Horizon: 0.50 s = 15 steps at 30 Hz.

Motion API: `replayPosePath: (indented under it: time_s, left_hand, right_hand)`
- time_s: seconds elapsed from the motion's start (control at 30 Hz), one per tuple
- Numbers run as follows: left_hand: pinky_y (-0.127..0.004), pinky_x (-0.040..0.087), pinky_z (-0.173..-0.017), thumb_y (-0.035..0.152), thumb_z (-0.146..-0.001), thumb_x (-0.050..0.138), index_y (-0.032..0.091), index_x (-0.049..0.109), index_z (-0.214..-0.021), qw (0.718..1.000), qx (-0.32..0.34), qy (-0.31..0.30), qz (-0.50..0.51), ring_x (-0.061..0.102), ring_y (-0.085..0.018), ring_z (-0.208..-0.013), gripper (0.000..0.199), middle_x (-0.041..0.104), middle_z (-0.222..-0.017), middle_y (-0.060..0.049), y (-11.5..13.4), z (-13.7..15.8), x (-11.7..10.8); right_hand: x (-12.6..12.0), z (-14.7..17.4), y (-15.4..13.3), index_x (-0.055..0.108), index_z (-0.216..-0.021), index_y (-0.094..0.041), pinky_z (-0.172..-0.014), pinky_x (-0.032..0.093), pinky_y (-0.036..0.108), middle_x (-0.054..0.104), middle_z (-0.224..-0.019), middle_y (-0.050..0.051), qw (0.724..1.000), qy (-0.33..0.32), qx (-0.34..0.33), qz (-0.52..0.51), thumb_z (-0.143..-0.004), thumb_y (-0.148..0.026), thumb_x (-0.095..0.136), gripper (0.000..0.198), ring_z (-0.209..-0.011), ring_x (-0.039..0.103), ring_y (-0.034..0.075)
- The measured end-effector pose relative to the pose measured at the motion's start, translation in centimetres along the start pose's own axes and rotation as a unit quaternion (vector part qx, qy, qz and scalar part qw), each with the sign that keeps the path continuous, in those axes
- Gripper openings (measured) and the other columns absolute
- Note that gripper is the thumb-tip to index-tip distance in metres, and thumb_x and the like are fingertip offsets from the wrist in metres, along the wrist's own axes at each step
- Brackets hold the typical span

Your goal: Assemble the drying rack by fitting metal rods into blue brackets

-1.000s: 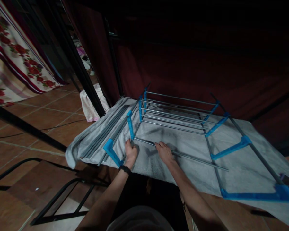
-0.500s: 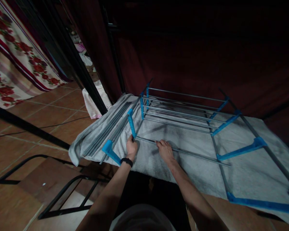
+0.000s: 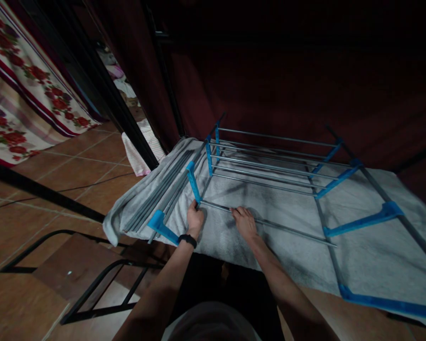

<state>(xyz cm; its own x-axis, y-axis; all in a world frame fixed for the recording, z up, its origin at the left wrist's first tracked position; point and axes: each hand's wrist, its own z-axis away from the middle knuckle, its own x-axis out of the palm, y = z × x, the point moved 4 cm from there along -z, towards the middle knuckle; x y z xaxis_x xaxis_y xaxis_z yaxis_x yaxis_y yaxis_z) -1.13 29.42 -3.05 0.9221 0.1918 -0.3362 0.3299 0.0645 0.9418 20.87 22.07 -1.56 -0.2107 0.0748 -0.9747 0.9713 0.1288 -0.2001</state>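
Observation:
A rack frame of grey metal tubes [image 3: 270,178] and blue plastic brackets [image 3: 364,219] lies on a grey blanket [image 3: 234,241]. My left hand [image 3: 195,219], a dark band at its wrist, is closed around the lower end of a blue bracket [image 3: 193,182], where a metal tube meets it. My right hand [image 3: 244,221] grips that same metal tube [image 3: 287,228] farther along, fingers over the top. The tube's far right end lies across the right-hand side of the frame, near another bracket's base; whether it is joined there I cannot tell.
Several loose tubes [image 3: 159,192] lie side by side on the blanket's left. A black metal frame with a brown panel [image 3: 62,258] stands below left on the tiled floor. Dark red cloth [image 3: 270,85] hangs behind, and a black post [image 3: 128,113] rises left of the bed.
The tube's right end has shifted slightly left and the frame's right side slightly right. Both hands keep their grip in nearly the same places.

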Motion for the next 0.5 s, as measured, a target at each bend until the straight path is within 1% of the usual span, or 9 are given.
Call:
replayPosePath:
  time_s: [0.23,0.4,0.5]
  left_hand:
    - [-0.038,0.040,-0.114,0.000,-0.072,0.047,0.010,0.059,-0.133,1.000,-0.011,0.007,-0.005,0.059,-0.023,-0.126,0.063,0.067,-0.129,-0.011,-0.34,-0.01,-0.03]
    - [-0.036,0.039,-0.115,-0.001,-0.070,0.046,0.011,0.060,-0.132,1.000,-0.005,0.002,0.005,0.059,-0.022,-0.126,0.064,0.068,-0.128,-0.010,-0.42,-0.07,0.04]
    - [-0.037,0.039,-0.115,-0.001,-0.069,0.047,0.011,0.060,-0.132,1.000,-0.001,0.001,-0.003,0.059,-0.023,-0.126,0.065,0.069,-0.127,-0.010,-0.42,-0.10,0.00]
  right_hand:
    - [0.62,0.00,0.20,0.063,-0.132,-0.025,-0.092,0.041,0.033,0.066,-0.111,0.007,1.000,0.006,0.002,-0.006,-0.103,-0.021,0.044,0.036,-0.104,0.057,0.021]
    - [0.76,0.05,0.06,0.062,-0.133,-0.025,-0.092,0.040,0.033,0.066,-0.114,0.008,1.000,0.006,0.008,-0.002,-0.102,-0.020,0.044,0.036,-0.105,0.057,0.021]
    - [0.69,0.05,-0.06,0.062,-0.133,-0.026,-0.092,0.040,0.034,0.066,-0.115,0.008,1.000,0.012,0.006,-0.004,-0.101,-0.019,0.045,0.037,-0.106,0.056,0.021]
